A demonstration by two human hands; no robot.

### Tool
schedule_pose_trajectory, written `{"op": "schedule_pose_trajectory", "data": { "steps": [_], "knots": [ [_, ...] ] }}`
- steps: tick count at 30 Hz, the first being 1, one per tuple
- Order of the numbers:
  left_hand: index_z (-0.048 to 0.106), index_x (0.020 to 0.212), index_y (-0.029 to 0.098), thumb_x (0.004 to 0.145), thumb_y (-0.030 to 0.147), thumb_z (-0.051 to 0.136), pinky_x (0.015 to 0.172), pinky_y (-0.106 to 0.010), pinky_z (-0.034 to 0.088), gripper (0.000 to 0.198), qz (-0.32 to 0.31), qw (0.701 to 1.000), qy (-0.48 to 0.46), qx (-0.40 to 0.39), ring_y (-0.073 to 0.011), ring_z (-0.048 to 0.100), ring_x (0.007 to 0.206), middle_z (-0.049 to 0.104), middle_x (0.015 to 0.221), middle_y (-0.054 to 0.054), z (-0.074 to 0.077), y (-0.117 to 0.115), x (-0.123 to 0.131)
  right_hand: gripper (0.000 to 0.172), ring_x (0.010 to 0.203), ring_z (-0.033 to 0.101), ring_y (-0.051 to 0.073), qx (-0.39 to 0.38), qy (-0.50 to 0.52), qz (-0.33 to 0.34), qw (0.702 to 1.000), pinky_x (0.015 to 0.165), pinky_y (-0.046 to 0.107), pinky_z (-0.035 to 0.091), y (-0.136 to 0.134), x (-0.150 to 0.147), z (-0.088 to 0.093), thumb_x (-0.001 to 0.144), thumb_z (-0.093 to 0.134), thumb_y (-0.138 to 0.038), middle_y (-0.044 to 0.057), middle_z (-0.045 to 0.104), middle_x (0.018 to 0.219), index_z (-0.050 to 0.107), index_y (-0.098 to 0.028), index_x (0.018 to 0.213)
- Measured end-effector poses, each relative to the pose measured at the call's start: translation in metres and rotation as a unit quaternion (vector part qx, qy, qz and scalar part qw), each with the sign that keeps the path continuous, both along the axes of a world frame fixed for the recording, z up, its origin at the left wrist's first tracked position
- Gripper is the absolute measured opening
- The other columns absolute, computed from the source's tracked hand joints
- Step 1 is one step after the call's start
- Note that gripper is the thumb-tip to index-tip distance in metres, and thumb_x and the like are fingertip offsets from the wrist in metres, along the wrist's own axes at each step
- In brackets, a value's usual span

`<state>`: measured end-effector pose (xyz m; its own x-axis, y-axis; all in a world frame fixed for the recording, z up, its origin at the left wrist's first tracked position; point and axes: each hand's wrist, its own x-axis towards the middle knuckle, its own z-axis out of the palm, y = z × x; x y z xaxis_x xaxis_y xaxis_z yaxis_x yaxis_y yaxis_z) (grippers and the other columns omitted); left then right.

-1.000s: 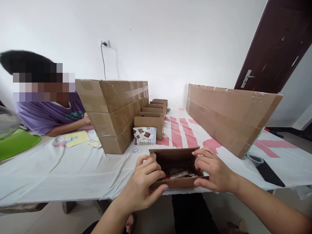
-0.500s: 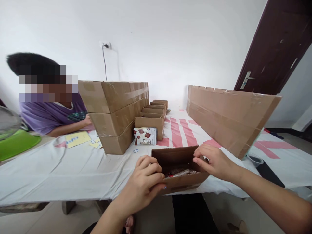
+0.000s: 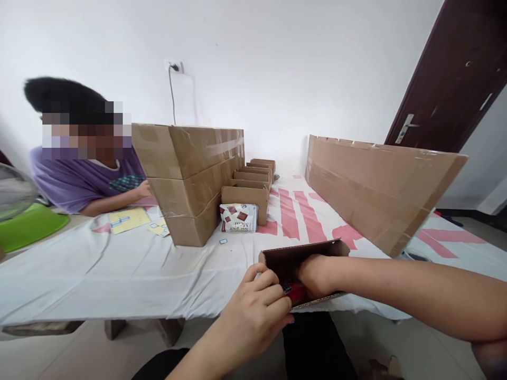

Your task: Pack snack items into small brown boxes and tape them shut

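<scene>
An uncovered brown cardboard box (image 3: 304, 250) sits tilted at the table's near edge. My left hand (image 3: 263, 301) is closed around its left end, fingers over the rim. My right hand (image 3: 317, 275) reaches down inside the box, and its fingers are hidden there. Something red (image 3: 298, 291) shows in the box beside the right hand, too blurred to name. Beyond the box stands a white packet with brown squares (image 3: 238, 218), leaning against the first of several small cardboard boxes (image 3: 244, 195) in a row.
Stacked cardboard boxes (image 3: 186, 179) form a wall on the left; a cardboard panel (image 3: 376, 190) stands on the right. A person in a purple shirt (image 3: 79, 182) leans at the left, near yellow paper (image 3: 129, 219) and a green basin (image 3: 34, 227). A cup (image 3: 415, 255) is partly hidden behind my forearm.
My right hand has gone from the box's right rim down into it. The box is now tipped more and sits slightly further right. My left hand keeps its grip on the box.
</scene>
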<state>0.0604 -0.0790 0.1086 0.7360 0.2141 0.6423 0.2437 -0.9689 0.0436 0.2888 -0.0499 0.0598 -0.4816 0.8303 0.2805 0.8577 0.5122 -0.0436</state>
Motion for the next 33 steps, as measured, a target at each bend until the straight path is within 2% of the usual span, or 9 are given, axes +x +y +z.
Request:
{"op": "schedule_pose_trajectory", "data": {
  "steps": [4,7,9,12,16,20,25,28,33],
  "knots": [
    [0.056,0.076,0.019,0.088,0.022,0.057,0.082,-0.042,0.041,0.012,0.007,1.0,-0.001,-0.006,-0.0179,0.05,0.074,0.058,0.067,0.0,0.0,0.002,0.002,0.031,0.041,0.055,0.017,-0.051,-0.127,0.032,0.99,0.046,0.029,0.042,0.005,-0.008,0.015,0.049,0.084,-0.029,0.0,0.057,0.039,0.055,-0.022,0.041],
    [0.058,0.082,0.019,0.087,0.021,0.057,0.081,-0.041,0.043,0.006,0.02,1.0,-0.014,-0.016,-0.0214,0.052,0.085,0.061,0.078,-0.004,-0.002,0.004,0.002,0.01,0.049,0.063,0.021,-0.08,-0.216,0.032,0.973,0.046,0.029,0.041,0.0,-0.016,0.049,0.061,0.076,-0.022,0.005,0.068,0.055,0.068,-0.019,0.065],
    [0.058,0.087,0.019,0.086,0.019,0.056,0.083,-0.041,0.045,0.002,0.04,0.998,-0.036,-0.02,-0.0232,0.052,0.092,0.061,0.086,-0.006,-0.005,0.006,0.002,0.011,0.057,0.067,0.023,-0.117,-0.27,0.025,0.955,0.048,0.028,0.04,-0.006,-0.02,0.076,0.073,0.066,-0.022,0.008,0.072,0.068,0.07,-0.016,0.082],
    [0.058,0.093,0.018,0.086,0.014,0.056,0.091,-0.045,0.045,0.009,0.089,0.993,-0.076,-0.012,-0.0266,0.05,0.106,0.06,0.099,-0.009,-0.01,0.01,0.002,0.015,0.064,0.068,0.023,-0.13,-0.261,-0.008,0.957,0.051,0.027,0.037,-0.011,-0.022,0.113,0.081,0.057,-0.019,0.009,0.073,0.076,0.068,-0.016,0.091],
    [0.057,0.093,0.018,0.085,0.01,0.054,0.103,-0.051,0.039,0.011,0.154,0.981,-0.118,0.009,-0.0336,0.036,0.132,0.044,0.136,-0.016,-0.014,0.02,0.001,0.015,0.069,0.067,0.021,-0.037,-0.165,-0.078,0.982,0.055,0.026,0.034,-0.008,-0.013,0.141,0.087,0.052,-0.021,0.007,0.072,0.077,0.067,-0.02,0.087],
    [0.055,0.085,0.017,0.086,0.013,0.052,0.101,-0.049,0.043,0.005,0.21,0.966,-0.149,-0.017,-0.036,0.033,0.137,0.014,0.157,-0.015,-0.016,0.033,-0.006,0.018,0.067,0.062,0.018,0.086,-0.02,-0.127,0.988,0.058,0.024,0.036,0.003,0.004,0.153,0.09,0.048,-0.021,0.004,0.07,0.075,0.066,-0.02,0.086],
    [0.054,0.084,0.021,0.088,0.018,0.05,0.095,-0.042,0.049,0.006,0.265,0.947,-0.177,-0.031,-0.0291,0.053,0.122,0.047,0.14,-0.013,-0.025,0.066,-0.029,0.02,0.066,0.062,0.016,0.201,0.183,-0.122,0.955,0.062,0.024,0.041,0.01,0.026,0.164,0.088,0.046,-0.023,0.002,0.07,0.074,0.065,-0.018,0.087],
    [0.058,0.085,0.021,0.086,0.02,0.052,0.095,-0.041,0.05,0.006,0.316,0.924,-0.207,-0.053,-0.0299,0.054,0.122,0.046,0.141,-0.012,-0.04,0.094,-0.043,0.021,0.07,0.064,0.016,0.236,0.229,-0.107,0.938,0.064,0.024,0.042,0.008,0.034,0.164,0.088,0.045,-0.024,0.003,0.071,0.079,0.065,-0.018,0.093],
    [0.046,0.131,0.015,0.085,0.019,0.053,0.103,-0.052,0.041,0.047,0.394,0.874,-0.275,-0.076,-0.0373,0.035,0.136,0.019,0.154,-0.022,-0.063,0.125,-0.05,0.023,0.066,0.062,0.017,0.177,0.185,-0.069,0.964,0.062,0.025,0.042,0.002,0.032,0.138,0.09,0.043,-0.026,0.003,0.07,0.076,0.065,-0.018,0.089]
  ]
}}
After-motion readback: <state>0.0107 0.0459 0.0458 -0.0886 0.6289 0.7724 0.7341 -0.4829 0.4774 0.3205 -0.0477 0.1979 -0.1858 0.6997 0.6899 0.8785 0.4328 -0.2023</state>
